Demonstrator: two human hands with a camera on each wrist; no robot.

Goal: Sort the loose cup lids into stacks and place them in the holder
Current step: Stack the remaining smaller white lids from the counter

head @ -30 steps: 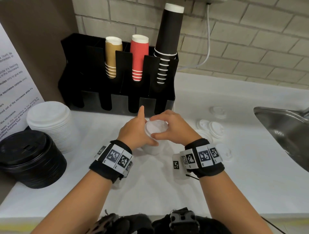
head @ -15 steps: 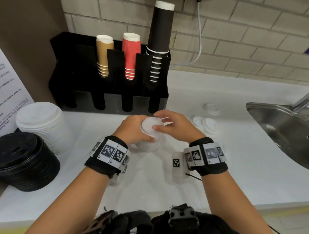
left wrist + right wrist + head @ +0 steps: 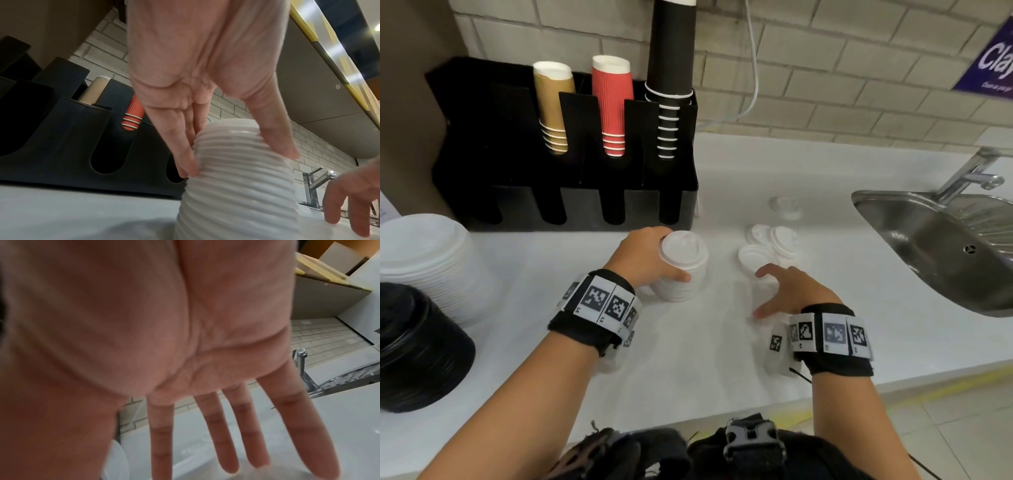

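Your right hand [image 3: 792,293] has come off the stack of white lids [image 3: 683,270] since half a second ago and now hovers, fingers spread and empty, just below the loose lids [image 3: 770,245] at centre right. Your left hand [image 3: 645,260] grips the stack at frame centre, standing on the table [image 3: 688,359]. You look partway through: several lids lie unstacked, and nothing from this stack is yet in the black holder [image 3: 571,192] at upper left.
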